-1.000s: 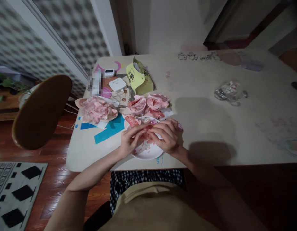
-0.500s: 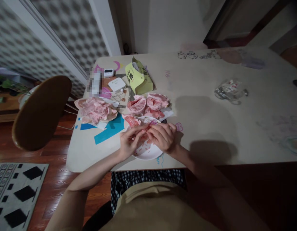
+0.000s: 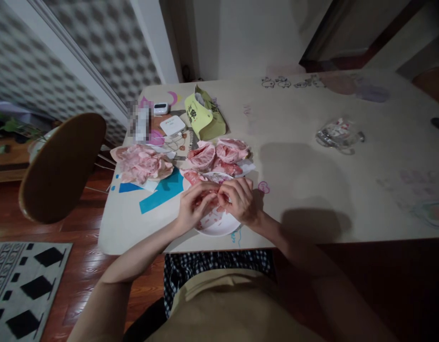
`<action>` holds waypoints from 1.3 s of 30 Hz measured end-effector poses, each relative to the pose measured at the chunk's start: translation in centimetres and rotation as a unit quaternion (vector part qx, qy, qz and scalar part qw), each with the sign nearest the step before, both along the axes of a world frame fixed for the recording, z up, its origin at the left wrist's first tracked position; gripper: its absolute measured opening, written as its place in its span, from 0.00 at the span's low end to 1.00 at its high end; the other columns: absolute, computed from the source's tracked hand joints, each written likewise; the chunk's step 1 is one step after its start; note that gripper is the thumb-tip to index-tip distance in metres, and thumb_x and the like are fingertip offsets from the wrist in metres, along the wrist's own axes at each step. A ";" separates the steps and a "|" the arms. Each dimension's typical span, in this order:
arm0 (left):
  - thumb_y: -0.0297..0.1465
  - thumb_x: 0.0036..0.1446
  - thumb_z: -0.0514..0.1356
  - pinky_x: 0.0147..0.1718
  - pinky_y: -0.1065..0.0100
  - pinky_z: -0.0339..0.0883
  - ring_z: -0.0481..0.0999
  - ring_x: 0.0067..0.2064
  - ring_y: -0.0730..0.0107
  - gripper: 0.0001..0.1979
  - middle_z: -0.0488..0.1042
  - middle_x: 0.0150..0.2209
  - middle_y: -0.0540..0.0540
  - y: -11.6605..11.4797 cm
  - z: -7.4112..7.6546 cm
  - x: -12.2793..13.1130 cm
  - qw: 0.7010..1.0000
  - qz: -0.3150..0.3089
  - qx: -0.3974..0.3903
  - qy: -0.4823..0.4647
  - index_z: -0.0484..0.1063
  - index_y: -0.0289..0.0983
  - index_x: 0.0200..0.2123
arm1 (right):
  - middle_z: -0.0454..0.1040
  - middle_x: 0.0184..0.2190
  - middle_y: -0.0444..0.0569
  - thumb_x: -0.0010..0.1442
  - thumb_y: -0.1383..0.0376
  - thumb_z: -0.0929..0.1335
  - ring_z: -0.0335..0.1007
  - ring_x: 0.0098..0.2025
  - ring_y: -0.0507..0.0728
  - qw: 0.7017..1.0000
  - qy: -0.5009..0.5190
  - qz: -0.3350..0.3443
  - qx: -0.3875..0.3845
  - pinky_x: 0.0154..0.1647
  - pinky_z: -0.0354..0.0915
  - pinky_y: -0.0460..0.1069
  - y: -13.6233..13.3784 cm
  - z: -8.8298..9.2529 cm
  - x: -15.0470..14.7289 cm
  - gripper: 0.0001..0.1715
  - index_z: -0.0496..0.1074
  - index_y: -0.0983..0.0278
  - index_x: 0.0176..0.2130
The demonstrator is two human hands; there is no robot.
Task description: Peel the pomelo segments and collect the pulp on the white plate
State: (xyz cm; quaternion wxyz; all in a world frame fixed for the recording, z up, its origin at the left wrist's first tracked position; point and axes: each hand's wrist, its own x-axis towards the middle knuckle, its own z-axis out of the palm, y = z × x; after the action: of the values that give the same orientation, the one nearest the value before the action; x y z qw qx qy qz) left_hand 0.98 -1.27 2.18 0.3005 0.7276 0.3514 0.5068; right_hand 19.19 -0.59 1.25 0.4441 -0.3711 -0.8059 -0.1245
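Both of my hands meet over a white plate [image 3: 219, 226] at the table's near edge. My left hand [image 3: 191, 208] and my right hand [image 3: 239, 202] have their fingers curled together around a pink pomelo segment [image 3: 214, 198], gripping it between the fingertips. More pink fruit flesh lies on the plate under my hands. Just beyond the plate sit several peeled pomelo pieces [image 3: 219, 156] on white paper. A heap of pale pink pomelo peel [image 3: 141, 164] lies further left.
A yellow-green tissue pack [image 3: 204, 116], a white box [image 3: 172, 125] and a small white device [image 3: 161, 109] sit at the far left of the beige table [image 3: 312, 190]. A crumpled clear plastic bag [image 3: 338, 135] lies right. A brown chair [image 3: 60, 166] stands left.
My hands have drawn closer together over the plate, and the right hand has shifted slightly left. The fingers have tightened on the segment.
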 end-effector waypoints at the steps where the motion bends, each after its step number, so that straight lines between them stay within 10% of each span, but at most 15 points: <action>1: 0.27 0.67 0.63 0.46 0.69 0.75 0.82 0.43 0.69 0.05 0.83 0.42 0.44 0.0 0.0 0.0 1.000 0.000 -0.001 -0.001 0.79 0.37 0.44 | 0.75 0.32 0.43 0.65 0.74 0.66 0.68 0.35 0.54 1.000 0.006 0.004 -0.001 0.44 0.61 0.51 0.0 0.0 -0.1 0.09 0.68 0.60 0.37; 28: 0.26 0.68 0.62 0.51 0.65 0.77 0.83 0.51 0.65 0.08 0.83 0.47 0.41 -1.4 -0.8 0.6 0.994 -0.026 -0.025 -0.102 0.78 0.38 0.48 | 0.78 0.34 0.45 0.71 0.66 0.66 0.73 0.39 0.55 0.994 0.045 0.048 0.083 0.45 0.68 0.53 -0.1 0.0 0.5 0.04 0.70 0.59 0.41; 39: 0.21 0.59 0.69 0.50 0.65 0.80 0.85 0.51 0.64 0.15 0.84 0.49 0.39 -1.2 -0.6 0.4 0.994 -0.017 0.099 -0.032 0.79 0.37 0.49 | 0.80 0.38 0.46 0.74 0.63 0.64 0.76 0.44 0.55 0.993 0.022 0.087 0.077 0.49 0.66 0.52 -0.3 -0.4 1.2 0.09 0.73 0.60 0.42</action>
State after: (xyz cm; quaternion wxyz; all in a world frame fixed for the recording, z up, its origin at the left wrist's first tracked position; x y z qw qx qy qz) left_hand 1.34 -2.45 1.60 0.2470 0.7428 0.2773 0.5571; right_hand 20.37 -0.86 0.84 0.4981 -0.2671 -0.8133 -0.1385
